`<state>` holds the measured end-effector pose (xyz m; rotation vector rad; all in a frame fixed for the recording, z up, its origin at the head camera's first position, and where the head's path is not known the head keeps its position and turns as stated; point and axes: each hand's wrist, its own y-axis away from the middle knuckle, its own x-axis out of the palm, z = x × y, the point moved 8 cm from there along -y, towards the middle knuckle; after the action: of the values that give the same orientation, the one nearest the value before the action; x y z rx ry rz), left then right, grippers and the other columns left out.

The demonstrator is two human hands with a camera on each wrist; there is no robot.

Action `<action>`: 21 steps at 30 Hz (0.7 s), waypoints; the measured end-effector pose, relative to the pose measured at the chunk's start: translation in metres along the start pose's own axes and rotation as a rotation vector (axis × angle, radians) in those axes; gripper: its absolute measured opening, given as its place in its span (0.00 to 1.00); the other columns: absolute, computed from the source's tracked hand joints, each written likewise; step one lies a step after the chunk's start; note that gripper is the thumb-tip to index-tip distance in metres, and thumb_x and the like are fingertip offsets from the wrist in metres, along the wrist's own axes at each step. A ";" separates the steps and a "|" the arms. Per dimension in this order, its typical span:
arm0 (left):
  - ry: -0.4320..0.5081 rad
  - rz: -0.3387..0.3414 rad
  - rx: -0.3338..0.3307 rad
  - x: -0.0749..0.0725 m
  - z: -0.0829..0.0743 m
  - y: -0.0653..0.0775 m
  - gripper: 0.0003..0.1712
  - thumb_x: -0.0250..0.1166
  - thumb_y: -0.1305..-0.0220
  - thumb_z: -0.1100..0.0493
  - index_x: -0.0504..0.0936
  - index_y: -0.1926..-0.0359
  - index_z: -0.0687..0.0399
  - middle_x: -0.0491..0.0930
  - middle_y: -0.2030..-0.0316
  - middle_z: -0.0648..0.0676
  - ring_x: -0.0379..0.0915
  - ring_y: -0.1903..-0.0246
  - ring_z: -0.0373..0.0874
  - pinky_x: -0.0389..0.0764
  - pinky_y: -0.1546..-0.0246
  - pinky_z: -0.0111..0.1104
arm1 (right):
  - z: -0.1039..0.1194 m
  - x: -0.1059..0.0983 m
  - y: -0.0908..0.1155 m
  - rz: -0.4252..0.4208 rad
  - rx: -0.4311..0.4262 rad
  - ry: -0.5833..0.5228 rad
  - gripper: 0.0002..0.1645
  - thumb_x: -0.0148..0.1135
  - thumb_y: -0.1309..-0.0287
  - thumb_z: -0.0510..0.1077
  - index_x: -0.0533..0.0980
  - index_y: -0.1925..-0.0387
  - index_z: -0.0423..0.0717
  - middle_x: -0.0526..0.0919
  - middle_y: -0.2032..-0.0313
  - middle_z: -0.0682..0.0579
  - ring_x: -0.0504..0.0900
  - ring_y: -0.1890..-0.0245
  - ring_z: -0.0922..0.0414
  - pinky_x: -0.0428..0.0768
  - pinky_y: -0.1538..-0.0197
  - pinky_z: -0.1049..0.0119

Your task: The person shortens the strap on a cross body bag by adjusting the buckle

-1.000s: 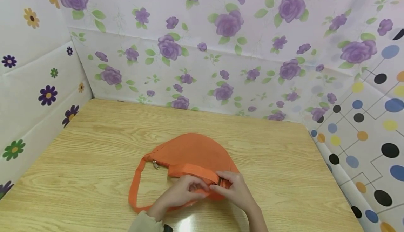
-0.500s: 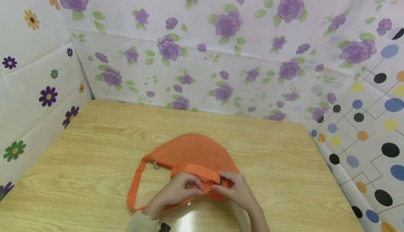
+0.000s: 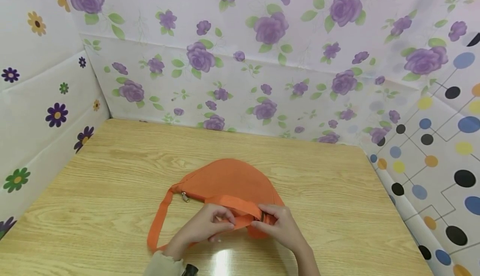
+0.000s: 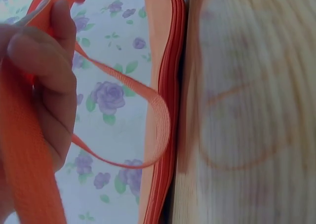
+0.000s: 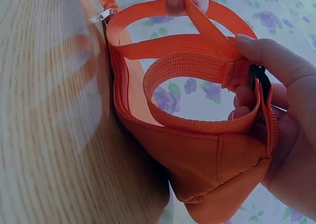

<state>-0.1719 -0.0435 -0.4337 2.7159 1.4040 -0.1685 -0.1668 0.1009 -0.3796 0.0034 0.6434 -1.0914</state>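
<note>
An orange waist bag (image 3: 232,178) lies on the wooden table, its curved edge toward the back wall. Its orange strap (image 3: 159,222) loops out on the left and runs back to the hands. My left hand (image 3: 204,226) pinches the strap between thumb and fingers, just in front of the bag. In the right wrist view, my right hand (image 5: 291,95) grips the strap at a black buckle (image 5: 258,78), near the bag's right end. Looped webbing (image 5: 197,68) stands up between the hands. A silver zipper pull (image 3: 185,196) shows near the bag's left end.
Around the bag spreads the wood-grain table (image 3: 330,192). A purple-flowered sheet (image 3: 240,80) covers the back wall, with patterned sheets at both sides. A black object (image 3: 190,270) sits at the left wrist, by a beige sleeve (image 3: 163,264).
My left hand has moved left, drawing a length of strap away from the buckle. The loop at the left has shifted slightly outward. My right hand stays almost in place at the buckle.
</note>
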 end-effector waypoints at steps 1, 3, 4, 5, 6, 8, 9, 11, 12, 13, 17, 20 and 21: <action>-0.001 -0.004 -0.001 -0.001 0.000 0.000 0.07 0.60 0.41 0.61 0.80 0.67 0.62 0.77 0.73 0.54 0.57 0.94 0.36 0.64 0.92 0.25 | 0.000 0.000 0.000 -0.001 0.004 0.002 0.17 0.67 0.54 0.36 0.78 0.59 0.35 0.81 0.64 0.47 0.76 0.70 0.61 0.76 0.69 0.68; 0.001 -0.010 -0.005 -0.003 0.001 0.001 0.06 0.60 0.41 0.62 0.80 0.67 0.62 0.77 0.72 0.53 0.55 0.94 0.36 0.62 0.92 0.25 | -0.001 0.000 0.000 -0.002 0.008 0.004 0.17 0.67 0.54 0.36 0.78 0.59 0.35 0.81 0.64 0.48 0.76 0.70 0.61 0.76 0.69 0.68; 0.003 -0.010 -0.006 -0.004 0.001 0.002 0.06 0.60 0.41 0.62 0.80 0.67 0.62 0.77 0.72 0.54 0.55 0.94 0.36 0.62 0.92 0.25 | -0.001 0.000 0.000 -0.003 0.009 0.006 0.17 0.67 0.54 0.37 0.78 0.59 0.36 0.81 0.64 0.48 0.76 0.70 0.61 0.76 0.69 0.68; 0.005 -0.010 -0.008 -0.004 0.001 0.002 0.06 0.60 0.41 0.62 0.80 0.67 0.62 0.77 0.72 0.54 0.55 0.94 0.36 0.61 0.92 0.25 | -0.001 0.000 0.000 -0.003 0.007 0.007 0.17 0.67 0.54 0.37 0.78 0.59 0.36 0.81 0.64 0.48 0.76 0.70 0.61 0.76 0.69 0.68; 0.009 -0.008 -0.009 -0.005 0.001 0.003 0.06 0.60 0.41 0.62 0.80 0.67 0.62 0.78 0.71 0.55 0.55 0.94 0.36 0.61 0.92 0.25 | -0.001 0.000 0.000 -0.001 0.007 0.007 0.17 0.67 0.54 0.37 0.78 0.59 0.36 0.81 0.64 0.48 0.76 0.69 0.60 0.76 0.68 0.68; 0.015 -0.005 -0.008 -0.005 0.001 0.003 0.06 0.60 0.41 0.62 0.80 0.67 0.63 0.78 0.71 0.57 0.55 0.94 0.36 0.61 0.92 0.25 | -0.001 0.000 0.000 0.001 0.007 0.007 0.17 0.67 0.54 0.37 0.78 0.58 0.36 0.81 0.64 0.48 0.76 0.69 0.60 0.76 0.68 0.68; 0.016 -0.004 -0.005 -0.006 0.001 0.004 0.07 0.60 0.41 0.62 0.80 0.67 0.63 0.78 0.71 0.57 0.55 0.94 0.36 0.61 0.92 0.25 | -0.001 0.000 0.000 0.002 0.007 0.006 0.17 0.67 0.54 0.37 0.78 0.58 0.36 0.81 0.64 0.48 0.76 0.69 0.60 0.76 0.68 0.68; 0.016 -0.003 0.001 -0.006 0.000 0.005 0.07 0.60 0.41 0.62 0.80 0.67 0.63 0.78 0.71 0.57 0.55 0.94 0.36 0.61 0.92 0.25 | -0.002 0.001 0.001 0.005 0.010 0.005 0.17 0.66 0.53 0.37 0.78 0.58 0.36 0.81 0.64 0.48 0.76 0.70 0.60 0.76 0.69 0.68; 0.015 -0.002 0.003 -0.007 0.000 0.005 0.07 0.60 0.41 0.62 0.80 0.67 0.63 0.78 0.71 0.56 0.55 0.94 0.35 0.61 0.92 0.25 | -0.002 0.001 0.001 0.005 0.013 0.002 0.17 0.66 0.53 0.37 0.78 0.58 0.36 0.81 0.64 0.48 0.76 0.69 0.60 0.76 0.69 0.68; 0.013 -0.001 0.004 -0.007 0.000 0.006 0.07 0.60 0.41 0.62 0.80 0.67 0.63 0.78 0.71 0.56 0.55 0.94 0.35 0.61 0.91 0.25 | -0.002 0.001 0.001 0.004 0.016 0.001 0.17 0.66 0.53 0.37 0.78 0.58 0.36 0.81 0.64 0.48 0.76 0.70 0.60 0.76 0.69 0.68; 0.013 0.003 0.000 -0.008 0.001 0.007 0.07 0.60 0.41 0.62 0.80 0.67 0.62 0.78 0.71 0.56 0.55 0.93 0.35 0.61 0.91 0.25 | -0.002 0.000 0.001 0.002 0.029 0.000 0.18 0.67 0.54 0.37 0.78 0.58 0.36 0.81 0.64 0.48 0.76 0.69 0.60 0.77 0.69 0.68; 0.015 0.009 -0.004 -0.010 0.002 0.009 0.07 0.60 0.41 0.61 0.80 0.67 0.61 0.78 0.71 0.57 0.55 0.93 0.36 0.61 0.90 0.25 | -0.002 0.000 0.001 0.001 0.034 0.005 0.18 0.67 0.54 0.37 0.78 0.58 0.36 0.81 0.64 0.48 0.76 0.69 0.60 0.76 0.68 0.68; 0.013 0.010 -0.006 -0.010 0.003 0.009 0.07 0.60 0.41 0.61 0.80 0.67 0.61 0.78 0.71 0.59 0.55 0.93 0.36 0.61 0.90 0.25 | -0.002 0.000 0.001 0.001 0.035 0.006 0.18 0.67 0.54 0.37 0.78 0.58 0.36 0.81 0.64 0.48 0.76 0.69 0.60 0.76 0.68 0.68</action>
<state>-0.1706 -0.0576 -0.4346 2.7239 1.3915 -0.1463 -0.1666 0.1020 -0.3821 0.0367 0.6297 -1.1018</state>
